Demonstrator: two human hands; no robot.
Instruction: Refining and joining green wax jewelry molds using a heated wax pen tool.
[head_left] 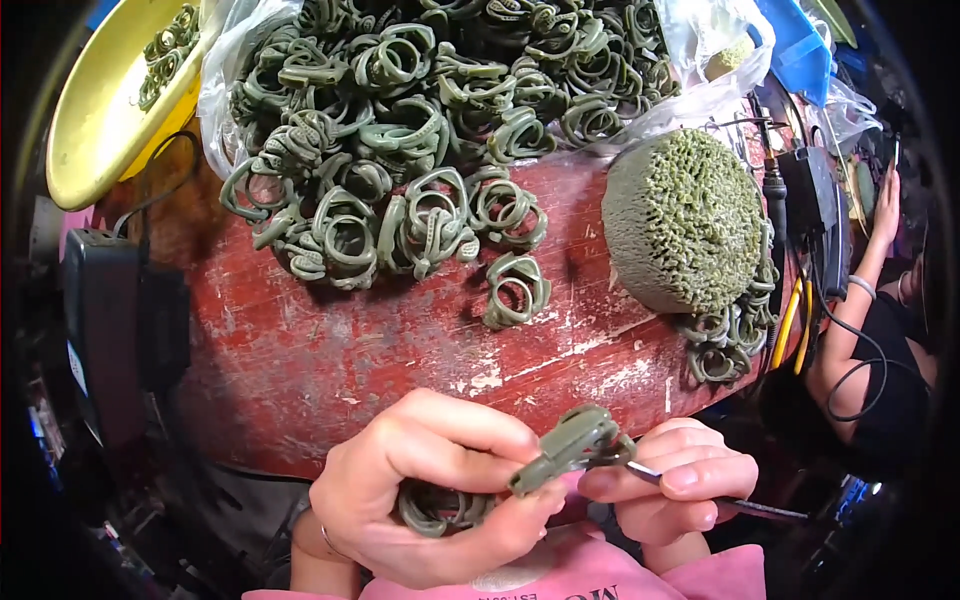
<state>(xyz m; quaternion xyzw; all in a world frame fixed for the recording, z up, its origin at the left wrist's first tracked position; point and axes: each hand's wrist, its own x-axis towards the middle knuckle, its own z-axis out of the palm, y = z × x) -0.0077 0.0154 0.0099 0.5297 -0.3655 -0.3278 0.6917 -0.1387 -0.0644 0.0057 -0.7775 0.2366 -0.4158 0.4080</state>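
The green ring piece point(572, 450) is held up at the near side of the table point(300, 370), between the two hands. I find the fingers of the left hand point(385, 480) pinching it, thumb below; a second green ring piece point(440, 508) is tucked inside the same hand. The right hand point(660, 510) has its fingers closed on a slim tool point(768, 510), tip directed at the piece's right end. I judge the step to be fine tool work on that end; the next move calls for a steady pinch and light, controlled pressure, as the thin loops look easy to mar.

Beyond, one loose ring point(517, 292) lies short of the heap of green rings point(400, 130); a rough-topped green block point(690, 220) stands at right.

Not verifiable from my feed: whether the tip touches the piece, the inner ring's far side, and the heap's upper part, cut off by the frame.
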